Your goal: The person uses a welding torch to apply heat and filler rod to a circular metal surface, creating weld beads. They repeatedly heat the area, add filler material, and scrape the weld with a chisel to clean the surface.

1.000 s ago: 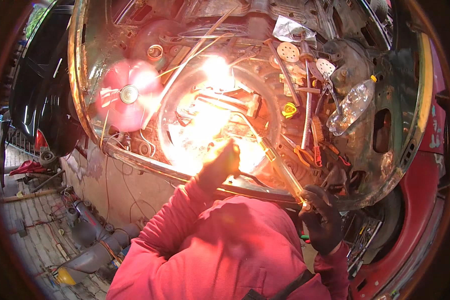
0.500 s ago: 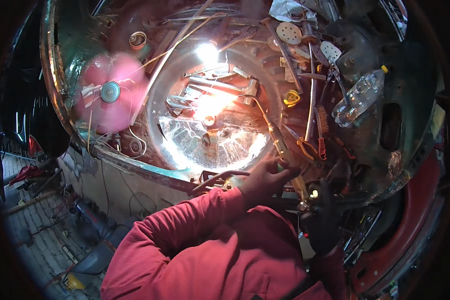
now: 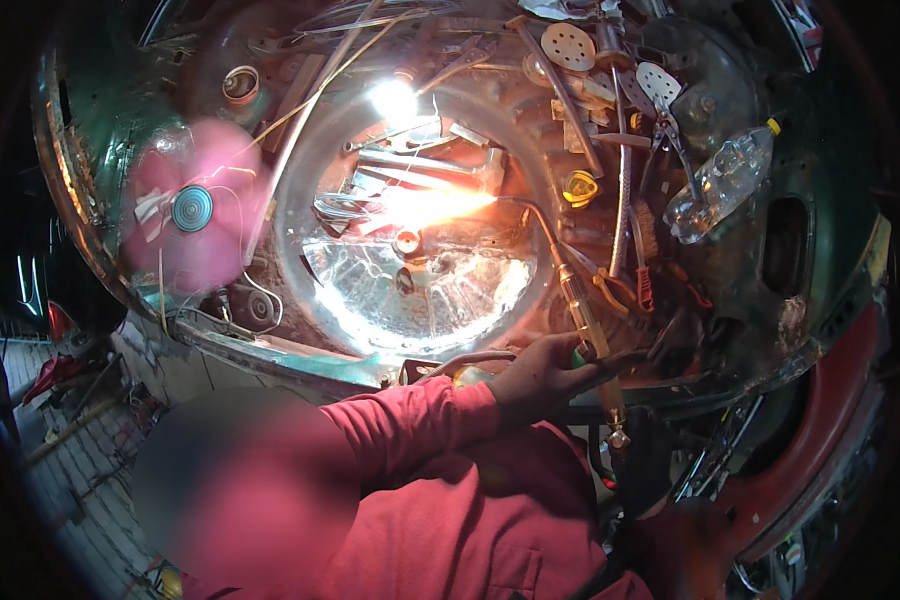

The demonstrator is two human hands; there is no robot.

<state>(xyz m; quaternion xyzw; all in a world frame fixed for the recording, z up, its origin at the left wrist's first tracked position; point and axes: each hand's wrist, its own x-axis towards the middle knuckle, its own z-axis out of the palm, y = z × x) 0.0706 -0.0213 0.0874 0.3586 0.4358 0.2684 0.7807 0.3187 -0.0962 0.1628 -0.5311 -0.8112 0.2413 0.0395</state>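
Observation:
My left hand (image 3: 550, 378) is closed round the brass body of a gas torch (image 3: 576, 298) with a thin bent neck. From the torch's tip a bright orange-white flame (image 3: 440, 207) streams left over a round recess (image 3: 410, 305) in a metal panel. Metal pieces (image 3: 425, 172) and a coil of wire (image 3: 340, 212) lie in the recess, partly lost in glare. My right hand (image 3: 648, 455) is beside the valve end of the torch, dark in shadow; its fingers cannot be made out.
A pink-bladed fan (image 3: 192, 208) stands left, near a lit bulb (image 3: 394, 98). To the right lie orange-handled pliers (image 3: 613, 292), a wire brush (image 3: 645, 245), a yellow tape measure (image 3: 579, 188), sanding discs (image 3: 568, 46) and a plastic bottle (image 3: 722, 188). A panel edge (image 3: 270, 350) runs in front.
The flame now reaches from the torch tip in a longer, brighter streak. The torch handle and my left hand sit slightly lower and further right in view. The view has shifted a little.

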